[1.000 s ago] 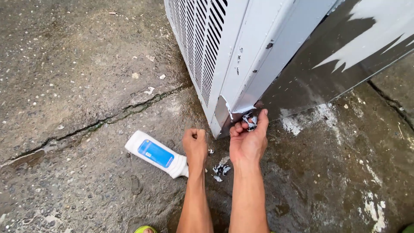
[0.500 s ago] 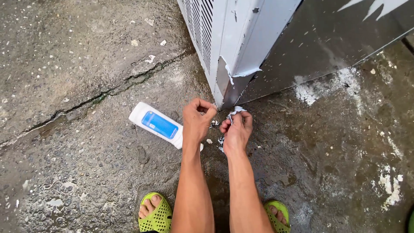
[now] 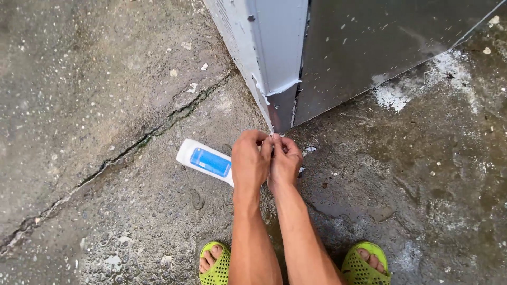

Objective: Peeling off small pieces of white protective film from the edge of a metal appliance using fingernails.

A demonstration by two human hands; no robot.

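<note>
Both hands are meeting at the foot of the white sheet-metal cabinet corner (image 3: 277,68), just below its lowest edge. The left hand (image 3: 251,161) and the right hand (image 3: 285,161) are curling inward with fingertips pressed together, pinching a small pale scrap (image 3: 275,136), seemingly peeled film or sealant; how much of it they are gripping cannot be told. Judging by its look, the scrap is thin, light, soft and easy to tear, best taken close to the corner where it is clinging. Left of the corner's foot, touching the left hand's outer side, a white squeeze tube with a blue label (image 3: 207,161) is lying on the wet cracked concrete ground (image 3: 95,105). Green perforated sandals (image 3: 216,264) are standing nearest the camera.
</note>
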